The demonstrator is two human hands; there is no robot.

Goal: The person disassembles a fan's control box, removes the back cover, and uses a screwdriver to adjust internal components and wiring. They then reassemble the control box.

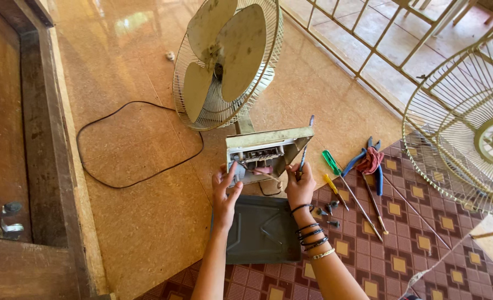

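So the fan's base housing (268,153) is tipped up on its edge on the floor, open underside facing the camera, with switch bits and wires showing inside. It sits right below the fan head (227,61), which has its three blades bare and only the rear grille behind them.

The left hand (225,191) has its grip on the lower left corner of the housing, fingers spread and thumb up against the edge, steadying it. The right hand (300,186) is curled shut around a screwdriver (304,147), the shaft angled up along the housing's right side; can't tell exactly where the tip lands. There are dark bangles on that wrist.

Just under both hands lies a dark metal bottom plate (263,230), flat, half on the floor and half on the patterned mat (424,244).

To the right on the mat: a few small dark screws (329,214), a green-handled screwdriver (338,175), a yellow-handled one (335,191), and blue-handled pliers (368,161) with a red rag over them, plus a couple of long thin rods.

Further out, the black power cord (118,144) loops across the tiled floor on the left, near the wooden door (7,139). The detached front grille (463,128) sits at the far right.
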